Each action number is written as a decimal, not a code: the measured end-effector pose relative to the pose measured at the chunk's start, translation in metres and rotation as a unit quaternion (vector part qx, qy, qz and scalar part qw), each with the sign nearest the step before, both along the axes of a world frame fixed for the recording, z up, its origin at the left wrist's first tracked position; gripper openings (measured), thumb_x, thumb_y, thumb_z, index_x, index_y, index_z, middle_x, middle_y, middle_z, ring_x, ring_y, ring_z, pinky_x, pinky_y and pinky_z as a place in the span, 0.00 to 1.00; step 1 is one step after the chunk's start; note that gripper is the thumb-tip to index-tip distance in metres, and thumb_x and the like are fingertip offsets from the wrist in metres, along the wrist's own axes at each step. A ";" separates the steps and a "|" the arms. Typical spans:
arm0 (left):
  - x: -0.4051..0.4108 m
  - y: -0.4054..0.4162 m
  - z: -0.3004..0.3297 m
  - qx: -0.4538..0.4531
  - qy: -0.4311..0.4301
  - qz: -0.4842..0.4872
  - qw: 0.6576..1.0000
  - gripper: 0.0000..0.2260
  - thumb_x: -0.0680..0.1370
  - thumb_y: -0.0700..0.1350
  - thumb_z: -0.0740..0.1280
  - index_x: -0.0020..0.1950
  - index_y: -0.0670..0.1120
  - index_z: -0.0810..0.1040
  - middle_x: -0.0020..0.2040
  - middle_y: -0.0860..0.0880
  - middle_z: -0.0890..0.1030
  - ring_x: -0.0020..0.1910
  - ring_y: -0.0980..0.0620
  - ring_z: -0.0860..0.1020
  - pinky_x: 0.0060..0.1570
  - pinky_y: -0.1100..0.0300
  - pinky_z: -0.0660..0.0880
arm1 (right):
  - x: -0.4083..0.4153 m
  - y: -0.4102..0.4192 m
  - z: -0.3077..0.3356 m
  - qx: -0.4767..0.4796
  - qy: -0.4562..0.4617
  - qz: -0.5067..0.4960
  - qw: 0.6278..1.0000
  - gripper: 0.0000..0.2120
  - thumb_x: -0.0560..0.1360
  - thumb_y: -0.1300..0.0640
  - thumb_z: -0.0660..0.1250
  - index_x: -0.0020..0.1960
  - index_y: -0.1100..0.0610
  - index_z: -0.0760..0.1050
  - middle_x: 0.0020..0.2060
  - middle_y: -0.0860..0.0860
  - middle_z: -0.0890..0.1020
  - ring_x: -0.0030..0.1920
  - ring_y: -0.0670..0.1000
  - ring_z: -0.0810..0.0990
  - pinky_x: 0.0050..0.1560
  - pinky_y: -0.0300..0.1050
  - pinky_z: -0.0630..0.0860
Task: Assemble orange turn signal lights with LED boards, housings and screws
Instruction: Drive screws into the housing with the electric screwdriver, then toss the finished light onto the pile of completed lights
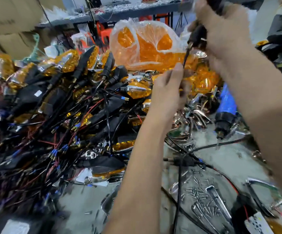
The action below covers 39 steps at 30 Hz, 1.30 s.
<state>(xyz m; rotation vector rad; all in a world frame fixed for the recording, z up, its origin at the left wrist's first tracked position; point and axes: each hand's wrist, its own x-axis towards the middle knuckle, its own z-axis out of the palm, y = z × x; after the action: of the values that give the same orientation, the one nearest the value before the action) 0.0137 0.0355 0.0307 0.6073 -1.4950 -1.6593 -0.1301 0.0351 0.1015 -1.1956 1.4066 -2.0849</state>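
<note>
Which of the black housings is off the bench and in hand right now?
The black housing gripped high up by the right hand; its wire hangs down to the left hand fingers. The other black ones lie in the assembled pile on the left.

1. Grey workbench [221, 168], bare patches showing toward 5 and 6 o'clock.
2. Big heap of finished orange lights [66, 105] with black wires covers 9 to 11 o'clock.
3. Clear bag of orange lenses [147, 46] sits at 12.
4. Loose screws [197, 191] scattered at 5, beside chrome trim pieces [216, 198].
5. Black cable [179, 183] runs across near 5.
</note>
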 end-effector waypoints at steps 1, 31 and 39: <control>0.012 -0.006 0.013 -0.024 0.003 0.031 0.999 0.17 0.88 0.50 0.58 0.47 0.44 0.80 0.28 0.53 0.69 0.24 0.55 0.62 0.23 0.63 0.59 | 0.002 -0.007 0.006 -0.004 -0.009 0.026 1.000 0.16 0.85 0.55 0.63 0.38 0.55 0.74 0.27 0.45 0.80 0.28 0.45 0.76 0.33 0.40 0.72; 0.117 -0.023 0.019 -0.302 -0.277 0.533 0.741 0.06 0.79 0.49 0.68 0.46 0.47 0.80 0.51 0.46 0.80 0.58 0.43 0.75 0.60 0.64 0.61 | 0.139 -0.064 -0.033 0.170 0.234 -0.051 0.956 0.28 0.76 0.42 0.74 0.70 0.54 0.75 0.52 0.43 0.77 0.67 0.52 0.74 0.66 0.46 0.72; -0.019 0.026 -0.006 -0.292 -0.150 0.331 0.885 0.09 0.80 0.44 0.68 0.43 0.41 0.81 0.45 0.42 0.81 0.49 0.40 0.77 0.50 0.49 0.70 | 0.023 0.047 -0.048 0.249 0.191 -0.112 0.943 0.07 0.77 0.52 0.74 0.48 0.57 0.86 0.41 0.50 0.86 0.44 0.46 0.82 0.47 0.41 0.76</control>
<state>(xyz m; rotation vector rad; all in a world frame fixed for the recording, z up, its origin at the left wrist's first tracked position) -0.0055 0.0613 0.0243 0.9208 -1.6436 -0.5650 -0.1068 0.0819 0.0537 -1.3032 2.1741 -1.5119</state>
